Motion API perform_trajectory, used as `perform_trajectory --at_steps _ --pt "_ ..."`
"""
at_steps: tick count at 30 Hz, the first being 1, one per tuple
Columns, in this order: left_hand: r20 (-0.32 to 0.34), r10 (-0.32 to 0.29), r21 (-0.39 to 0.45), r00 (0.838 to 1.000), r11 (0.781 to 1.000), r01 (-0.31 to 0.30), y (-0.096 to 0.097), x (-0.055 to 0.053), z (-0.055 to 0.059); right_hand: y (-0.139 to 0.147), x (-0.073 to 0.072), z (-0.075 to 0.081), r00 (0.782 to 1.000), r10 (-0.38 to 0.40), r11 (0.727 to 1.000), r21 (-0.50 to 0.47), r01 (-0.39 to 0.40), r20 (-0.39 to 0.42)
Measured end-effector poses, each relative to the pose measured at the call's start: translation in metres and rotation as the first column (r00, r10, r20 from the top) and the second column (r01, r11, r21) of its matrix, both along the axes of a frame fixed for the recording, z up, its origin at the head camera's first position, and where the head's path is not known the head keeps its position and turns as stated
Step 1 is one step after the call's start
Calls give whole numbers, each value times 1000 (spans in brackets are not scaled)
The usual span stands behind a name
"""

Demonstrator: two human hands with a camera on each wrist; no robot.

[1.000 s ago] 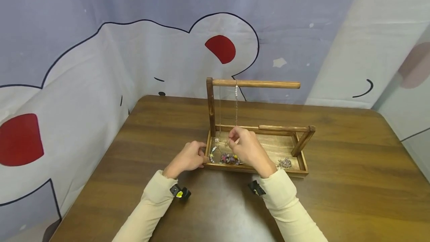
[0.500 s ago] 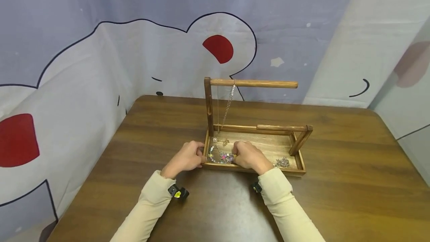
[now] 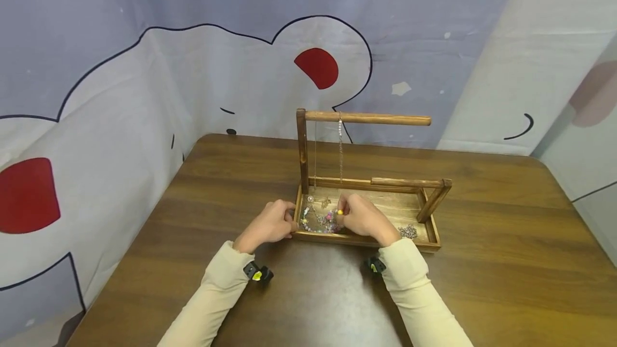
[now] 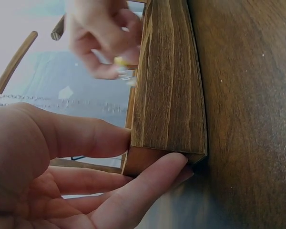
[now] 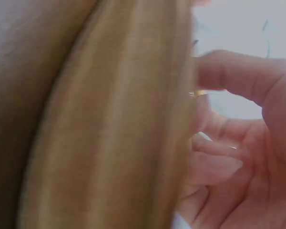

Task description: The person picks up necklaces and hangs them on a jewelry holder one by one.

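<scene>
In the centre of the head view, the right hand [image 3: 363,217] bends over a wooden tray [image 3: 392,210], its grip closed in a pinch on a beaded strand [image 3: 329,218]; a yellow bead [image 3: 340,212] shows at its fingertips, with pink and purple beads just to the left; the rest of the strand lies in the lower left part of the tray, close along the front wall.

The left hand [image 3: 270,221], left of centre, has its grip on the tray's near left corner; in the left wrist view the thumb presses one face of the wood and the fingers bear on the end; the right hand, blurred, appears at upper left there; in the right wrist view a blurred wooden wall hides part of the fingers.

A pearl-and-chain necklace [image 3: 340,143] and a thin chain [image 3: 315,149] hang from the upper bar [image 3: 376,118]; below them a small pendant [image 3: 310,198] and a gold piece [image 3: 326,202] are in the tray's left part; a heap of silver chain [image 3: 408,231] lies at its lower right, below the lower bar [image 3: 407,183]; the tray stands on a brown desk [image 3: 241,175], before a printed cloth [image 3: 231,79].
</scene>
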State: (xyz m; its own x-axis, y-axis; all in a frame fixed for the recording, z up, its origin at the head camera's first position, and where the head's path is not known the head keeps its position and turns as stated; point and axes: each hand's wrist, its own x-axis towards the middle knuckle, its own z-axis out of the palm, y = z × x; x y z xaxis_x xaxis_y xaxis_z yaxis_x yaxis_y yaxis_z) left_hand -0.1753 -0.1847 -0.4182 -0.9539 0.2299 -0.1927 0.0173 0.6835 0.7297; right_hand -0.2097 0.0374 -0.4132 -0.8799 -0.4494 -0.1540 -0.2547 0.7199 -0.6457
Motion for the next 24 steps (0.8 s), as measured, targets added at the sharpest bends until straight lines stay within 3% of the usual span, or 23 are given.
perform_trajectory --at_steps 8,14,24 --pt "-15 -4 -2 1000 1000 4 0 -2 -1 -5 10 31 989 -38 989 -145 17 -145" --pt "-10 -3 0 1000 1000 3 0 -2 -1 -6 13 54 970 -100 960 -278 35 -223" --pt "-8 3 -6 1000 1000 -4 -1 0 -1 6 5 90 913 -234 909 -409 84 -333"
